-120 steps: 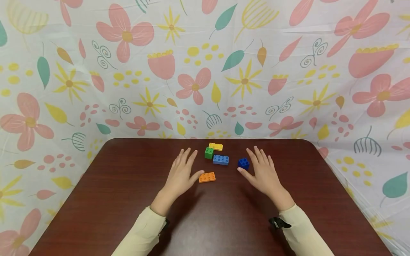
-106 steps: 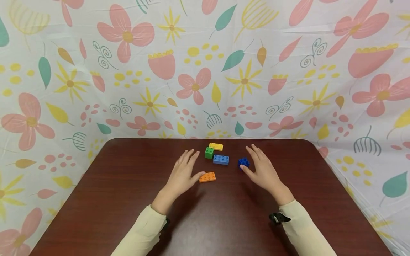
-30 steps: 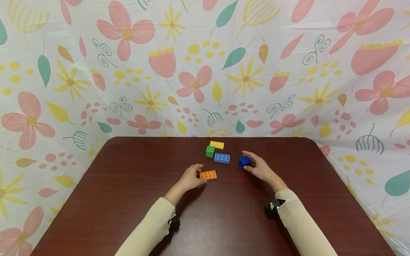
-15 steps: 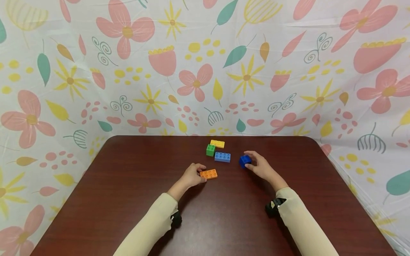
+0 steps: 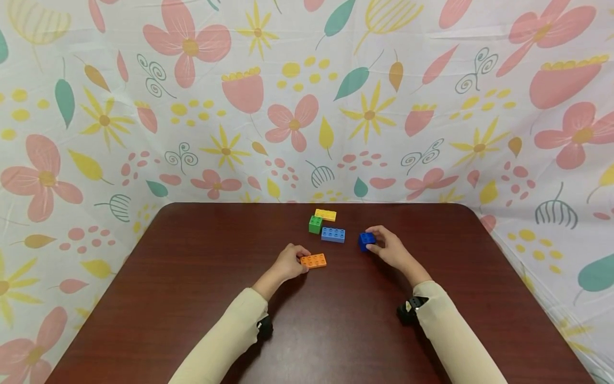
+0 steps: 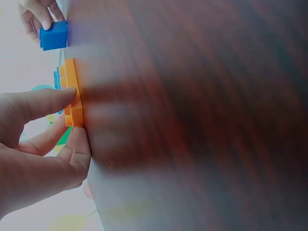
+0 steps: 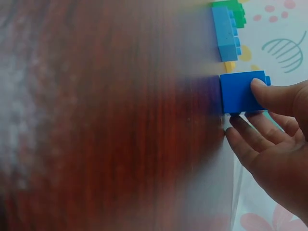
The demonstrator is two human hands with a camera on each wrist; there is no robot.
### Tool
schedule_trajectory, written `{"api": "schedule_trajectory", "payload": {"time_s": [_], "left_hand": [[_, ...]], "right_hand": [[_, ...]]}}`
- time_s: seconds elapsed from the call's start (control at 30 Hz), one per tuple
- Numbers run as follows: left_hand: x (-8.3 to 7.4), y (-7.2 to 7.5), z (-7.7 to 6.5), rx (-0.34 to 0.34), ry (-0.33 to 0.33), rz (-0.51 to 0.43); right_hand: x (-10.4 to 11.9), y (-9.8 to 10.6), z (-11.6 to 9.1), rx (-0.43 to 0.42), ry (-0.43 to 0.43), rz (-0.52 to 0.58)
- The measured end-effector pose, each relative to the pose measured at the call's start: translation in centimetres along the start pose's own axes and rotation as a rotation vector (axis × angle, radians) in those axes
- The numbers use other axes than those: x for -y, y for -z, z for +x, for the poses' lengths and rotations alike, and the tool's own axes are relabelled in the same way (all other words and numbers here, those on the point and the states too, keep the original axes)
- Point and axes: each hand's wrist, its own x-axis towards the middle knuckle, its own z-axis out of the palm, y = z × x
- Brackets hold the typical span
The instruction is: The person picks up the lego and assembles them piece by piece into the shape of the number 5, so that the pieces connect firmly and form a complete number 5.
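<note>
My left hand [image 5: 288,263] pinches the left end of a flat orange toy brick [image 5: 314,261] on the table, thumb on its near side and fingers behind and at the end. In the left wrist view the orange brick [image 6: 73,91] stands between thumb and fingers. My right hand [image 5: 392,250] holds a small dark blue brick [image 5: 366,241] by its right side. The right wrist view shows the thumb pressed on one face of the dark blue brick [image 7: 240,92], with fingers curled at the opposite side.
Between and beyond the hands lie a light blue brick [image 5: 333,234], a green brick [image 5: 315,224] and a flat yellow brick [image 5: 325,215], close together. The brown table [image 5: 336,330] ends at a flower-patterned cloth [image 5: 292,69] behind. Black wrist straps show at both sleeves.
Both hands were spread above the table earlier; they have lowered to the bricks. The left fingers have closed on the orange brick, the right on the dark blue one. The other bricks stay put.
</note>
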Motion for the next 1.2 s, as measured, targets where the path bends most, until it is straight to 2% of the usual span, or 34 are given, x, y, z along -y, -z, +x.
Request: {"api": "schedule_trajectory", "payload": {"time_s": [0.13, 0.67, 0.8, 1.0, 1.2], "left_hand": [[0.0, 0.2, -0.1, 0.003, -0.012, 0.004], [-0.1, 0.7, -0.3, 0.025, -0.021, 0.001], [0.1, 0.7, -0.3, 0.04, -0.024, -0.003], [0.4, 0.4, -0.3, 0.076, 0.005, -0.072], [0.6, 0.3, -0.6, 0.091, -0.035, -0.083]], "right_hand": [[0.1, -0.1, 0.0, -0.02, 0.016, 0.017], [2.1, -1.0, -0.1, -0.049, -0.009, 0.112], [2.9, -1.4, -0.1, -0.04, -0.031, 0.153], [4.0, -2.2, -0.4, -0.006, -0.08, 0.188], [5.0, -3.0, -0.9, 0.024, -0.092, 0.214]]}}
